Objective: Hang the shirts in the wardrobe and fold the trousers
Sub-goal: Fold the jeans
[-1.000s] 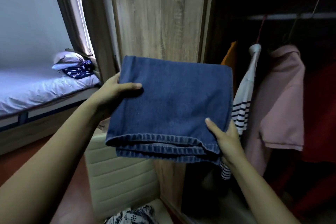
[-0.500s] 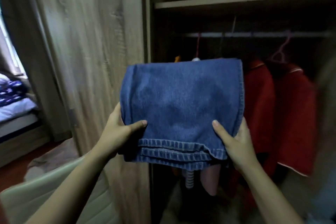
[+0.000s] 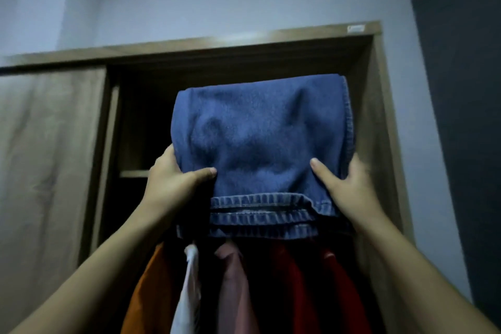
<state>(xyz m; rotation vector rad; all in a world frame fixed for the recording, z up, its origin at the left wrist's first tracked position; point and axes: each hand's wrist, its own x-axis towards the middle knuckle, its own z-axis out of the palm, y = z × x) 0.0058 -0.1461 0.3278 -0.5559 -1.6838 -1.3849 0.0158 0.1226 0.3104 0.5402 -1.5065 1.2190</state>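
In the head view, the folded jeans (image 3: 260, 138) were held up between both hands in front of the wardrobe's (image 3: 379, 116) dark upper compartment, above the shelf (image 3: 134, 173) and the hanging shirts (image 3: 235, 279). The left hand (image 3: 173, 179) gripped the near left corner with its thumb on top, and the right hand (image 3: 344, 184) gripped the near right corner likewise. The hems faced the person and the fold faced the opening, so the move ahead was probably straight forward, both hands equally near.

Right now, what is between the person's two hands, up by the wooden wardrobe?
Folded blue denim trousers fill the gap; the left hand and right hand grip opposite sides, shown in the head view.
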